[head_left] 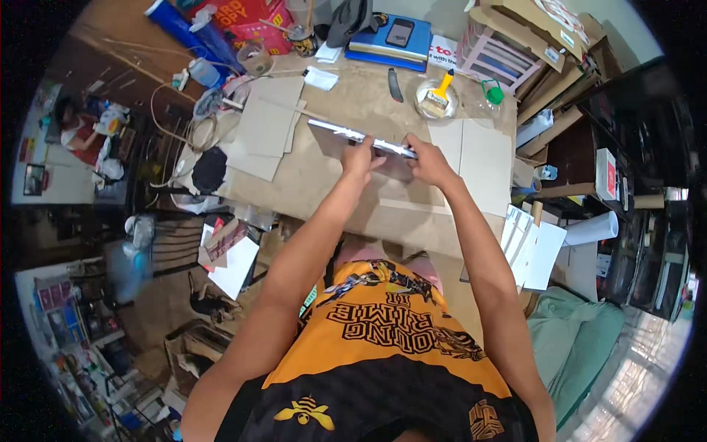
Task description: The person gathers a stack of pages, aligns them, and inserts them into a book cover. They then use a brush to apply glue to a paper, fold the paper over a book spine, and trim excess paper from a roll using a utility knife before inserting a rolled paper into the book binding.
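Both my hands hold a thin, flat grey panel point(328, 141) above the table, its long white edge turned up toward me. It could be a book or a board; its kind does not show plainly. My left hand point(357, 159) grips it near the middle of that edge, fingers bent round it. At its right end my right hand point(430, 163) pinches the corner. Beyond the panel lie a dark utility knife point(395, 85) and a yellow-handled paintbrush point(442, 90), which rests in a round bowl point(423, 108) of whitish stuff.
Grey cardboard sheets point(259, 136) lie to the left, pale sheets point(482, 158) to the right. A green-capped bottle point(493, 94) stands beside the bowl. A phone point(400, 32) sits on a blue binder point(368, 53) at the back. Far left, another person point(82, 132) is visible.
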A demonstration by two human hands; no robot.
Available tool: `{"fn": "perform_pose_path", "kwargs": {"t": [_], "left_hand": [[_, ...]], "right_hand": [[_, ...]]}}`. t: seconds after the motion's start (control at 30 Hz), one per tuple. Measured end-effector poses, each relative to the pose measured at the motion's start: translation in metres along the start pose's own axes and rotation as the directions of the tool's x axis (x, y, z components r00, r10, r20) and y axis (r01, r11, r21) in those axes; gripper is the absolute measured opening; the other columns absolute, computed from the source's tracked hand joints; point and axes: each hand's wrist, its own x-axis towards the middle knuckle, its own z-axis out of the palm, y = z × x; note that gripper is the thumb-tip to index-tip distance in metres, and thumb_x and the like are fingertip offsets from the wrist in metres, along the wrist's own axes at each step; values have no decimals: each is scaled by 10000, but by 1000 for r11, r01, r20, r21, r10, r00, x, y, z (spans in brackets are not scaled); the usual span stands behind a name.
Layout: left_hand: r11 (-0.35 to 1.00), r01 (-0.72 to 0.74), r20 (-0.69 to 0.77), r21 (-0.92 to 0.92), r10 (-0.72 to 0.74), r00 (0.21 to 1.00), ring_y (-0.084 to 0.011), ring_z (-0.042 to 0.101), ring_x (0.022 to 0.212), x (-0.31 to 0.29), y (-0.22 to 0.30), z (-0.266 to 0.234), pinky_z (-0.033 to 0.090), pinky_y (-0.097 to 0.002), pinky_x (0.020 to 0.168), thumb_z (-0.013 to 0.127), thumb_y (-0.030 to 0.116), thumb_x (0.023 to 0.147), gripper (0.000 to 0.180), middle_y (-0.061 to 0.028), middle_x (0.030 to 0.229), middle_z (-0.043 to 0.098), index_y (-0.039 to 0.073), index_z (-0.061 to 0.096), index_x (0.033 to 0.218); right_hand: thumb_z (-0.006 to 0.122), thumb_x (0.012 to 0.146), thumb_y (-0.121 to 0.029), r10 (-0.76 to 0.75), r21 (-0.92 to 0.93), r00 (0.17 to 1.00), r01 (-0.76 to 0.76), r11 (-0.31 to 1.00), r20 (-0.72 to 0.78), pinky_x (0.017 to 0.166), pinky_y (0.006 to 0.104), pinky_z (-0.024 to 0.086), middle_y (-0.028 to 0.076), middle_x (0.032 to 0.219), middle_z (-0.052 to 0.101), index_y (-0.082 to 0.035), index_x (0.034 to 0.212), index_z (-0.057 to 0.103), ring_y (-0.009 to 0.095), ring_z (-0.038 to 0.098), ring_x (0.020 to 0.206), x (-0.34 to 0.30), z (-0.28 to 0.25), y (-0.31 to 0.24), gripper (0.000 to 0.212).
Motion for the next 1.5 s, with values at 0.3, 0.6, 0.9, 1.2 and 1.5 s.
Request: {"fn": "perform_pose_path", "kwargs": {"t": [0.3, 0.6, 0.9, 1.2, 1.5], "left_hand": [[994, 88, 1, 65, -88, 996, -259, 627, 701, 14, 18, 10, 596, -403, 589, 554, 171, 863, 226, -91, 832, 549, -40, 552, 944], [998, 49, 37, -42, -48, 998, -274, 618, 747, -12, 15, -5, 585, -379, 593, 493, 129, 883, 219, -147, 920, 563, -65, 510, 983], [1000, -18, -95, 12, 19, 995, -287, 629, 701, 0, 20, 19, 582, -316, 496, 526, 76, 847, 236, -177, 903, 567, -136, 512, 950], [995, -30, -149, 91, 43, 988, -270, 601, 690, 3, 25, 32, 589, -349, 523, 514, 87, 832, 207, -125, 855, 527, -97, 535, 926], [998, -17, -78, 60, 22, 997, -264, 608, 755, -15, 17, 6, 580, -367, 584, 500, 117, 854, 243, -123, 921, 543, -74, 509, 1003]], "right_hand": [[572, 811, -495, 29, 54, 986, -38, 998, 163, 860, 397, 459, 152, 1103, 636, -170, 1283, 499, 319, 601, 1025, 35, -16, -5, 577], [462, 897, -480, -9, 150, 923, -52, 987, 385, 882, 359, 441, 164, 1094, 633, -97, 1204, 574, 289, 595, 1019, 59, -4, 5, 504], [468, 923, -398, -80, 324, 887, -81, 943, 455, 856, 332, 439, 127, 1040, 649, -71, 1162, 604, 257, 597, 943, 90, -1, 35, 426], [550, 874, -404, -144, 220, 835, 28, 975, 530, 840, 343, 449, 174, 1052, 645, -40, 1117, 616, 268, 606, 960, 118, -8, 38, 443], [705, 676, -581, -172, 163, 827, 98, 982, 535, 907, 370, 440, 214, 1167, 583, -13, 1229, 519, 328, 570, 1064, 123, -12, 34, 814]]}}
